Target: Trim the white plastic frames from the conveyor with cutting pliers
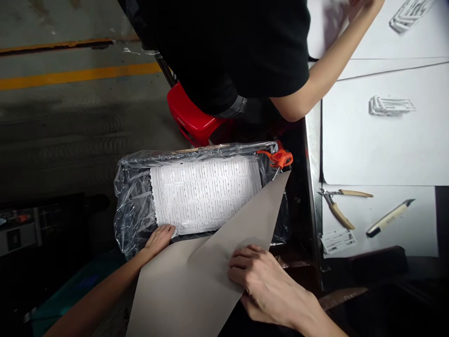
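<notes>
Sheet work at a lined crate, partway by my judgement. White parts [203,192] lie in close, even rows inside the crate; that layer looks set out in full where visible, its near right corner being hidden. Layers beneath: cannot tell. Clear liner [131,187] spread over the crate's walls and rim, in place but crumpled.

Grey sheet [182,285] is the unfinished bit: tilted and bent, mostly on the wearer's side of the crate, its far corner reaching across the near right of the parts. Neither flat over the rows nor clear of them. Going on or coming off: one moment does not say.

Right hand [259,281] closed on the sheet's right edge, fingers on top, thumb mostly out of sight. Left hand [160,236] at the near left corner of the parts, fingertips bent down there; whether they pinch anything, cannot tell.

Orange blow gun [280,159] at the crate's far right corner, nozzle just beside the sheet's tip. On the bench [314,140] to the right, nippers [340,206] and a knife [390,218] lie unheld. Co-worker's black sleeve [287,47] beyond, forearm over the bench
</notes>
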Motion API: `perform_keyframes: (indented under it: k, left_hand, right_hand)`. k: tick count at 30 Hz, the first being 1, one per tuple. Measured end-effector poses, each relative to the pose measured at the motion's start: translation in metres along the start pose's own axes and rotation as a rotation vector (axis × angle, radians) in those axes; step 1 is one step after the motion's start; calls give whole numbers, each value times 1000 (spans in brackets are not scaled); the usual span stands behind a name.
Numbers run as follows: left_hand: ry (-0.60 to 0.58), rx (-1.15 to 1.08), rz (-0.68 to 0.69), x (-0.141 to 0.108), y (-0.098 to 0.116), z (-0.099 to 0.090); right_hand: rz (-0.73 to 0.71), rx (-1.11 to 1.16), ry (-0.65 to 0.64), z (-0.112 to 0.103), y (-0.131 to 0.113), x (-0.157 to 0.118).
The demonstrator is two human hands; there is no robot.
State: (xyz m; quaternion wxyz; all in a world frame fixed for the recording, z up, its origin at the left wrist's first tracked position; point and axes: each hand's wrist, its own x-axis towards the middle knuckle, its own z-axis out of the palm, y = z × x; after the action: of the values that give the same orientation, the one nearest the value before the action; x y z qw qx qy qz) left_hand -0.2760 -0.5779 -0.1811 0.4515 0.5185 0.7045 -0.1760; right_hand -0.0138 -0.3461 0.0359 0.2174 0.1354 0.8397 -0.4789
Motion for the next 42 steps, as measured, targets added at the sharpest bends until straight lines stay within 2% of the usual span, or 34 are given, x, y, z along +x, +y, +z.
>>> perform_keyframes:
  k: [3,6,9,12,13,14,16,17,18,20,22,24,26,27,30,33,36,39,42]
  left_hand:
    - [9,-57,-10,1,1,-2]
    - [67,-156,-31,-1,-4,-19]
    - [181,-268,-99,-16,-16,-60]
    - [345,-345,-236,-51,-18,-125]
    - [453,-374,-310,-67,-13,-149]
    - [647,-487,-429,-82,-5,-172]
    - [1009,-720,-487,-112,20,-212]
    - [1172,-816,-437,-123,35,-227]
    - [1257,-900,-357,-132,50,-238]
    - [1307,-1008,-168,-141,76,-251]
    - [1259,-1053,-40,-140,99,-255]
    - [1196,-1127,21,-134,122,-254]
    - [1086,-1281,89,-123,149,-251]
    - [1005,-1371,135,-117,165,-250]
    - [730,-1564,286,-100,220,-243]
    - [410,-1596,441,-91,283,-230]
    - [-11,-1489,580,-96,346,-211]
    - [-467,-1322,560,-112,407,-188]
    - [-767,-1121,488,-135,457,-161]
  right_hand:
    - [-30,-48,20,-2,-1,5]
    - [-61,-112,32,-6,-3,8]
    - [-90,-165,45,-11,-5,11]
    - [-109,-201,56,-14,-4,29]
    - [-113,-218,82,-15,-4,39]
    - [-113,-240,131,-16,-4,52]
    - [-73,-273,302,-18,-6,77]
    - [-42,-269,403,-20,-9,88]
    - [-13,-241,497,-22,-12,95]
    - [11,-101,631,-27,-19,98]
    - [13,173,662,-30,-25,87]
    - [23,564,628,-28,-30,68]
    - [1,945,624,-22,-35,48]
    - [-23,1078,674,-18,-37,38]
    - [-49,1197,1022,-7,-40,8]
    - [87,1127,1438,3,-43,-36]
    - [253,1032,1807,24,-48,-102]
    - [403,967,2139,67,-65,-182]
    - [603,847,2440,136,-106,-253]
